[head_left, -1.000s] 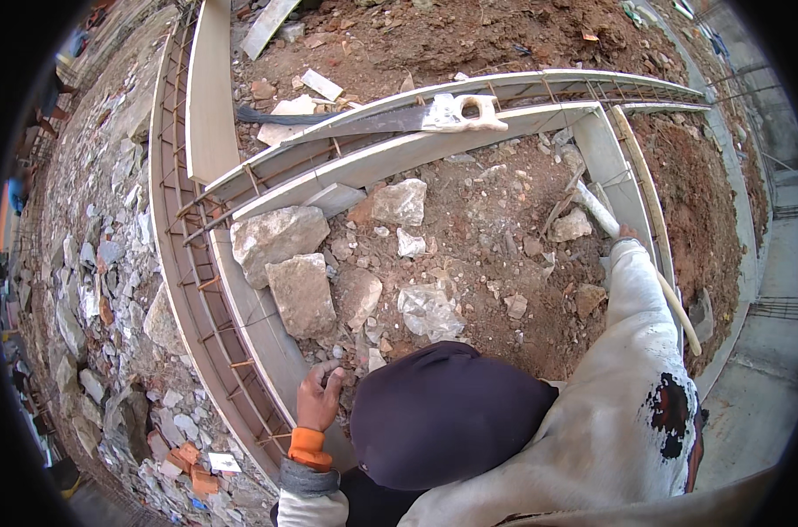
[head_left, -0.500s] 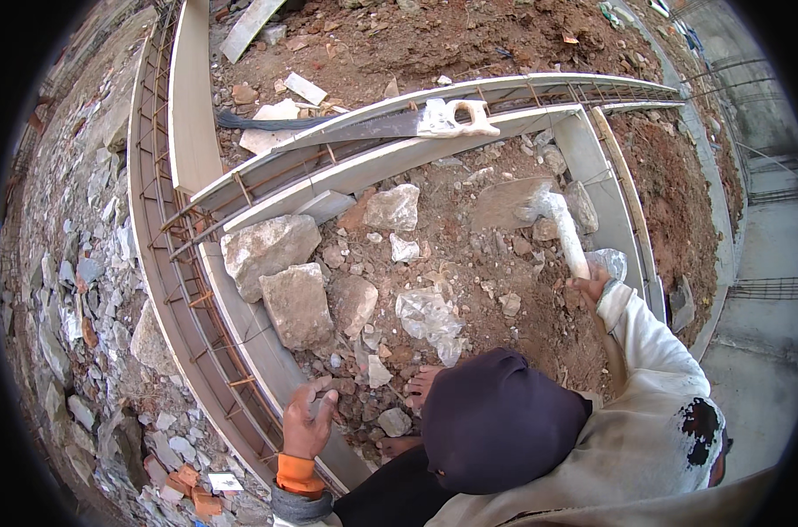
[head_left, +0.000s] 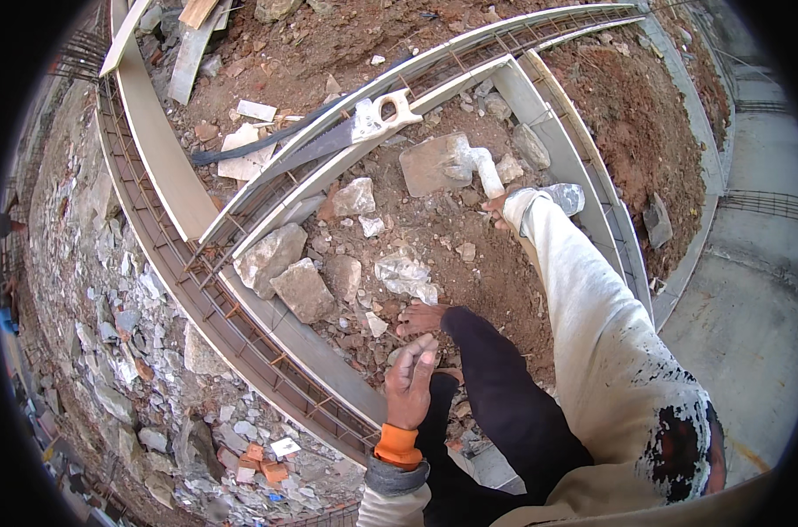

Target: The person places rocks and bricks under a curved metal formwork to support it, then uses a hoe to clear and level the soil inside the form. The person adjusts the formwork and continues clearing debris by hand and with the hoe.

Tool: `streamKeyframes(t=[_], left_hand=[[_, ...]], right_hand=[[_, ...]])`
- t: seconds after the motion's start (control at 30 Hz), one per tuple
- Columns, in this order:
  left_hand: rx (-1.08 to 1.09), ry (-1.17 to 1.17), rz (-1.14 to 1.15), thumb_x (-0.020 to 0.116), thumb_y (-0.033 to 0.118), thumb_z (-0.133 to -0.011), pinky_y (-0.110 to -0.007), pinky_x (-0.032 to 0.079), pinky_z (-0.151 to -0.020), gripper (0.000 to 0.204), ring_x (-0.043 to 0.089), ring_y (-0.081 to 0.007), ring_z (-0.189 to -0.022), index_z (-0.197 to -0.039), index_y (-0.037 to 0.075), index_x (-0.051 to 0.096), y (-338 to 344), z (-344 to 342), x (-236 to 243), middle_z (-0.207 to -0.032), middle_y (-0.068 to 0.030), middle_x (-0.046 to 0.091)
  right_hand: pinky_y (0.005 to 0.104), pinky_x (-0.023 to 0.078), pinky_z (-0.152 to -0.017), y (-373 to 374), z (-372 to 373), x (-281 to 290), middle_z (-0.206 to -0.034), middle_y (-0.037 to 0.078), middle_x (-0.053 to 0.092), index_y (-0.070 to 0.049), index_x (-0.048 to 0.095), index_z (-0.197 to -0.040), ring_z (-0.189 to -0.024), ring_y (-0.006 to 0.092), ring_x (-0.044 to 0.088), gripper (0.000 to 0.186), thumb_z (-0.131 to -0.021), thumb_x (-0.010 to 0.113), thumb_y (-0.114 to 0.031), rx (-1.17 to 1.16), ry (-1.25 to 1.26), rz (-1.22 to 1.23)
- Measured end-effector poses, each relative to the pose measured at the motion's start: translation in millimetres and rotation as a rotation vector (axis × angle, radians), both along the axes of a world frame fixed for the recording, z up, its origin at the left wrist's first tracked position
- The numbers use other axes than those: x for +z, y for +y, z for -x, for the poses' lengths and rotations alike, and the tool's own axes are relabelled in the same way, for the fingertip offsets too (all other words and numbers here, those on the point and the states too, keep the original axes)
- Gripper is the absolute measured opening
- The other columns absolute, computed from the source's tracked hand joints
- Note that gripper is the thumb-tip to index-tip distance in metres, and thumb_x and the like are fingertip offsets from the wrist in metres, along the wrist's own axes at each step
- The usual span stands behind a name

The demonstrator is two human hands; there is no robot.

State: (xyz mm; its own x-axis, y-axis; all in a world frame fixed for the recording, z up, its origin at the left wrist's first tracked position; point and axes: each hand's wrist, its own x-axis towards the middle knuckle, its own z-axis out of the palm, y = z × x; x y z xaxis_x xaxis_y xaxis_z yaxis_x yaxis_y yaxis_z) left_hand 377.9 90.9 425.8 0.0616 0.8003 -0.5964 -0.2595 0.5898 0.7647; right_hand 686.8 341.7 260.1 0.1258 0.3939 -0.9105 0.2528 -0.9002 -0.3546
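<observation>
My right hand [head_left: 499, 211] is closed around the handle of a hoe, just behind its white-coated neck [head_left: 487, 172]. The hoe's flat, soil-covered blade [head_left: 429, 165] lies on the dirt, while my forearm hides much of the handle. Lower down, my left hand [head_left: 408, 384] hovers beside my bare foot [head_left: 421, 318], fingers curled toward the thumb. Whatever sits in those fingers, if anything, is too small to make out. Crumpled clear plastic [head_left: 407, 276] lies on the ground beyond the foot.
A handsaw [head_left: 350, 130] rests across the board formwork [head_left: 328, 176], which has rebar inside. Large stones [head_left: 302, 290] sit in the inner corner. Another clear plastic piece [head_left: 565, 198] is by my right wrist. Broken rubble [head_left: 135, 351] covers the left side; concrete [head_left: 733, 325] lies right.
The view has shifted, and a dark rounded shape at the lower middle is gone, uncovering my legs. My left hand has moved right, nearer my foot. The right hand keeps its grip on the hoe.
</observation>
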Motion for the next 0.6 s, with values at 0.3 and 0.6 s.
streamKeyframes(t=[0.3,0.6], left_hand=[[-0.592,-0.494,0.348,0.053,0.046,-0.099,-0.038,0.038,-0.106,0.080,0.047,-0.0249,-0.128,-0.155,0.003,0.014,-2.3,-78.9,192.8,-0.144,-0.0188,0.042],[-1.208,-0.545,0.828,0.065,0.021,-0.094,-0.027,0.050,-0.084,0.048,0.059,-0.0129,-0.100,-0.133,-0.001,0.046,46.5,-176.1,261.3,-0.108,-0.0051,0.061]], right_hand=[[0.0339,0.059,-0.053,-70.4,-30.9,112.0,-0.075,0.011,0.066,0.000,0.063,-0.092,-0.059,0.0217,0.065,0.031,-0.081,0.080,-0.023,-0.442,0.029,0.115],[0.0378,0.050,-0.046,-325.8,-183.3,108.8,-0.063,0.006,0.053,-0.006,0.054,-0.087,-0.048,0.0225,0.053,0.024,-0.082,0.074,-0.018,-1.167,0.246,0.194]])
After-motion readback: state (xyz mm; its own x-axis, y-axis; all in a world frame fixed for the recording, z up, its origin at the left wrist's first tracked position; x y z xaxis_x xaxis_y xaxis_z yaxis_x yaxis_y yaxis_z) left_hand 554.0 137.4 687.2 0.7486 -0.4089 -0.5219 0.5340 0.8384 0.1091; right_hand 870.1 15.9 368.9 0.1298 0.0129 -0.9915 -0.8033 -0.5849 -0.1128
